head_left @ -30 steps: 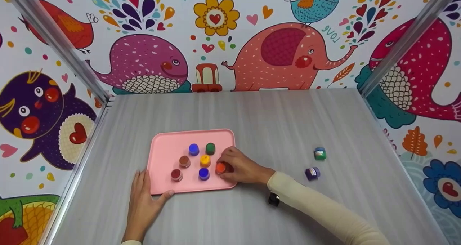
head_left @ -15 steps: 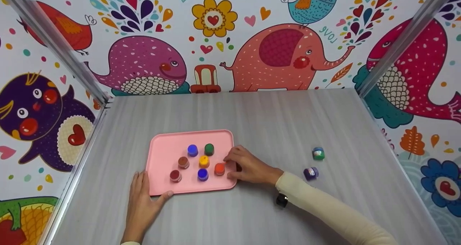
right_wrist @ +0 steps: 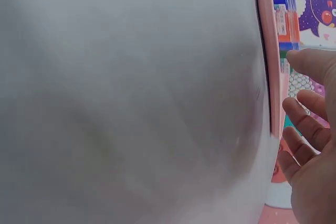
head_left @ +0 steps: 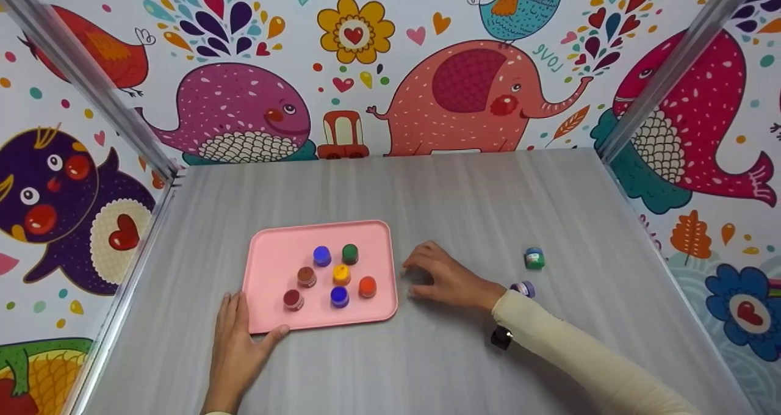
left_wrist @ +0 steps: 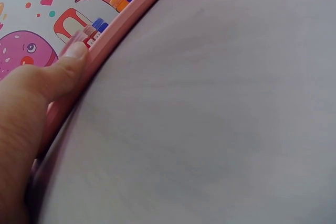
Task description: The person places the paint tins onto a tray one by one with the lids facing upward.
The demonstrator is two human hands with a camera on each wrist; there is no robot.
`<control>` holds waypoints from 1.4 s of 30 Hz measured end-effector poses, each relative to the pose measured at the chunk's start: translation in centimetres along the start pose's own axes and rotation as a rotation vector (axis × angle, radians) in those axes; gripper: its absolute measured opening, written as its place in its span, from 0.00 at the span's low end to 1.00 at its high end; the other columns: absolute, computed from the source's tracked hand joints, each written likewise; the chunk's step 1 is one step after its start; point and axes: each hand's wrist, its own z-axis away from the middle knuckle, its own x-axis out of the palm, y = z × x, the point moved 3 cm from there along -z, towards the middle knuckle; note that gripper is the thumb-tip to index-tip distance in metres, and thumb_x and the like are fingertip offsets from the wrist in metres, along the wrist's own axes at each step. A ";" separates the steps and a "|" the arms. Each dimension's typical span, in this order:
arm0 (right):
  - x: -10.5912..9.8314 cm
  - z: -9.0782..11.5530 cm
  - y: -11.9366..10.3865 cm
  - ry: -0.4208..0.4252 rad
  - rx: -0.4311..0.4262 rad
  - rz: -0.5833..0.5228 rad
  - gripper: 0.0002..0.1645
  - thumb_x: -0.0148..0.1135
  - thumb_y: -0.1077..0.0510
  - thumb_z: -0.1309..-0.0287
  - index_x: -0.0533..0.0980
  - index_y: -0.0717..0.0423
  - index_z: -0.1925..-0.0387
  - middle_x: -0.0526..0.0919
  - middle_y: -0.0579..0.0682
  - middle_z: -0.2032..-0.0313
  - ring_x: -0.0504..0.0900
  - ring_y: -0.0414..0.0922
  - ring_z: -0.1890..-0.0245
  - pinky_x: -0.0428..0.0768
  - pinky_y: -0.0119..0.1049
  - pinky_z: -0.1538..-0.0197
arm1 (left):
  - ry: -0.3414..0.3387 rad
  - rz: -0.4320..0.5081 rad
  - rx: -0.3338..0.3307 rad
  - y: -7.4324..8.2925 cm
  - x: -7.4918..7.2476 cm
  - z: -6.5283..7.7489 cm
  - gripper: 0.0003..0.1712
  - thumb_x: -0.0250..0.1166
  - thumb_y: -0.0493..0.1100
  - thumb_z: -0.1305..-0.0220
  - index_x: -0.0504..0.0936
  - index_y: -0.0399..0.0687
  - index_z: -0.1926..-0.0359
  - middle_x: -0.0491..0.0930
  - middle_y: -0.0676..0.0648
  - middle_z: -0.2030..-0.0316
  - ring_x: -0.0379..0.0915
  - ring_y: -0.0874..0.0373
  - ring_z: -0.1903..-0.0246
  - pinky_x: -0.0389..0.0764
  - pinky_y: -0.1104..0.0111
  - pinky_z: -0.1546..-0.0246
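A pink tray (head_left: 262, 250) lies on the table with several small paint jars upright on it. Among them are an orange-capped jar (head_left: 367, 287) at the right, a yellow-capped jar (head_left: 341, 274) and a dark red-capped jar (head_left: 293, 299). My left hand (head_left: 235, 348) rests against the tray's near left corner, fingers straight along its side. Its thumb (left_wrist: 68, 69) lies over the pink rim in the left wrist view. To the right of the tray, my right hand (head_left: 448, 277) hovers low with loosely bent fingers and nothing between them.
Two more paint jars lie on the table to the right: a green one (head_left: 534, 258) and a purple one (head_left: 523, 288), partly hidden by the right forearm. Printed cartoon walls with metal corner posts enclose the grey table (head_left: 427, 201).
My right hand has let go of the orange-capped paint jar, leaving it on the tray, and has moved right, off the tray. The left hand stays at the corner.
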 end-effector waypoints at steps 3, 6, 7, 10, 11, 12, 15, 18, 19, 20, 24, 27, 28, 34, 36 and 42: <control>-0.5 0.8 0.4 0.003 0.035 0.007 0.26 0.79 0.54 0.31 0.83 0.55 0.35 0.83 0.49 0.42 0.73 0.43 0.37 0.81 0.43 0.33 | 0.001 -0.005 -0.002 -0.1 -0.1 0.0 0.78 0.80 0.70 0.39 0.41 0.33 0.12 0.43 0.26 0.14 0.30 0.31 0.13 0.39 0.36 0.16; -0.9 1.5 0.7 0.012 0.048 0.013 0.27 0.78 0.54 0.31 0.82 0.56 0.35 0.83 0.49 0.41 0.73 0.44 0.36 0.82 0.44 0.32 | 0.005 -0.010 -0.005 -0.1 -0.1 0.0 0.78 0.80 0.70 0.39 0.42 0.32 0.12 0.43 0.26 0.14 0.31 0.31 0.13 0.39 0.36 0.16; -1.1 1.7 0.7 0.017 0.048 0.014 0.27 0.78 0.55 0.31 0.82 0.56 0.35 0.83 0.49 0.41 0.73 0.44 0.36 0.82 0.45 0.32 | 0.002 -0.010 -0.009 -0.1 -0.1 0.0 0.79 0.79 0.71 0.39 0.41 0.31 0.12 0.43 0.25 0.14 0.30 0.30 0.13 0.39 0.36 0.16; -1.6 2.5 1.0 0.034 0.065 0.024 0.26 0.79 0.54 0.31 0.82 0.56 0.36 0.83 0.48 0.41 0.74 0.44 0.36 0.81 0.45 0.32 | 0.002 -0.010 -0.010 -0.1 0.0 0.0 0.78 0.80 0.70 0.39 0.42 0.31 0.13 0.43 0.25 0.15 0.31 0.30 0.14 0.39 0.37 0.16; -1.7 2.8 1.1 0.040 0.072 0.025 0.26 0.79 0.55 0.31 0.82 0.56 0.36 0.82 0.48 0.41 0.73 0.44 0.36 0.81 0.45 0.32 | 0.004 -0.008 -0.008 -0.1 0.0 0.0 0.78 0.80 0.69 0.39 0.42 0.31 0.13 0.43 0.25 0.15 0.31 0.30 0.14 0.39 0.37 0.16; -1.9 3.1 1.3 0.048 0.075 0.030 0.26 0.79 0.55 0.32 0.82 0.56 0.36 0.82 0.47 0.41 0.74 0.44 0.36 0.81 0.45 0.32 | 0.004 -0.007 -0.006 0.0 0.0 -0.1 0.78 0.80 0.69 0.39 0.42 0.30 0.13 0.43 0.25 0.15 0.31 0.30 0.14 0.39 0.37 0.16; -2.4 4.1 1.7 0.071 0.072 0.044 0.25 0.79 0.55 0.32 0.83 0.56 0.38 0.82 0.47 0.42 0.74 0.45 0.37 0.81 0.44 0.33 | 0.013 -0.012 0.005 -0.1 0.0 -0.1 0.77 0.80 0.68 0.39 0.43 0.29 0.13 0.44 0.25 0.15 0.32 0.30 0.14 0.39 0.38 0.15; -2.8 5.1 2.1 0.097 0.053 0.046 0.25 0.80 0.57 0.34 0.83 0.59 0.39 0.83 0.49 0.43 0.75 0.47 0.38 0.81 0.44 0.35 | 0.004 -0.016 0.004 0.0 0.1 -0.1 0.78 0.80 0.69 0.39 0.42 0.29 0.13 0.43 0.24 0.15 0.32 0.29 0.14 0.38 0.38 0.15; -2.9 5.5 2.2 0.105 0.052 0.045 0.25 0.80 0.58 0.34 0.83 0.60 0.40 0.83 0.50 0.44 0.75 0.48 0.39 0.81 0.44 0.36 | 0.000 -0.016 0.001 0.0 0.1 -0.1 0.78 0.80 0.69 0.39 0.41 0.29 0.13 0.43 0.24 0.15 0.32 0.29 0.14 0.38 0.38 0.15; -3.1 5.8 2.3 0.114 0.052 0.047 0.25 0.81 0.58 0.35 0.83 0.60 0.40 0.84 0.50 0.44 0.75 0.48 0.39 0.81 0.44 0.36 | -0.002 -0.014 -0.002 0.0 0.1 -0.1 0.78 0.80 0.69 0.39 0.41 0.29 0.13 0.43 0.24 0.15 0.31 0.29 0.14 0.38 0.38 0.15; -3.8 7.1 2.9 0.146 0.097 0.036 0.24 0.81 0.59 0.35 0.84 0.61 0.42 0.84 0.50 0.45 0.75 0.49 0.39 0.80 0.43 0.36 | -0.005 -0.006 -0.009 0.2 0.1 0.0 0.79 0.80 0.69 0.39 0.41 0.30 0.13 0.43 0.25 0.15 0.31 0.29 0.14 0.38 0.37 0.16; -4.3 8.0 3.3 0.163 0.127 0.034 0.23 0.81 0.58 0.35 0.84 0.61 0.43 0.84 0.49 0.45 0.75 0.49 0.39 0.79 0.40 0.36 | -0.001 -0.004 -0.005 0.2 0.1 0.1 0.79 0.80 0.69 0.39 0.40 0.30 0.13 0.43 0.25 0.15 0.32 0.29 0.14 0.39 0.37 0.16; -4.5 8.4 3.4 0.165 0.136 0.032 0.22 0.81 0.58 0.35 0.84 0.60 0.43 0.84 0.49 0.45 0.75 0.49 0.40 0.79 0.39 0.36 | 0.000 -0.005 -0.004 0.2 0.1 0.1 0.79 0.80 0.69 0.39 0.40 0.30 0.13 0.43 0.25 0.15 0.32 0.29 0.14 0.39 0.37 0.16; -5.0 10.3 3.9 0.169 0.180 0.017 0.22 0.81 0.57 0.35 0.84 0.58 0.42 0.85 0.50 0.45 0.75 0.47 0.39 0.76 0.36 0.35 | -0.009 -0.006 -0.013 0.1 0.2 0.0 0.79 0.79 0.71 0.39 0.40 0.31 0.12 0.42 0.25 0.15 0.31 0.29 0.14 0.39 0.36 0.16; -5.2 10.9 4.0 0.174 0.199 0.013 0.22 0.81 0.58 0.35 0.85 0.57 0.42 0.85 0.50 0.45 0.74 0.46 0.38 0.76 0.35 0.35 | -0.014 -0.004 -0.018 0.2 0.2 -0.1 0.80 0.79 0.72 0.39 0.40 0.31 0.12 0.42 0.25 0.14 0.31 0.29 0.14 0.39 0.36 0.16; -5.7 12.5 4.3 0.192 0.226 0.013 0.21 0.81 0.58 0.34 0.85 0.57 0.42 0.85 0.50 0.44 0.74 0.46 0.39 0.75 0.31 0.36 | -0.012 -0.007 -0.023 0.1 0.1 -0.1 0.80 0.78 0.73 0.40 0.40 0.31 0.12 0.42 0.25 0.14 0.31 0.29 0.14 0.40 0.35 0.16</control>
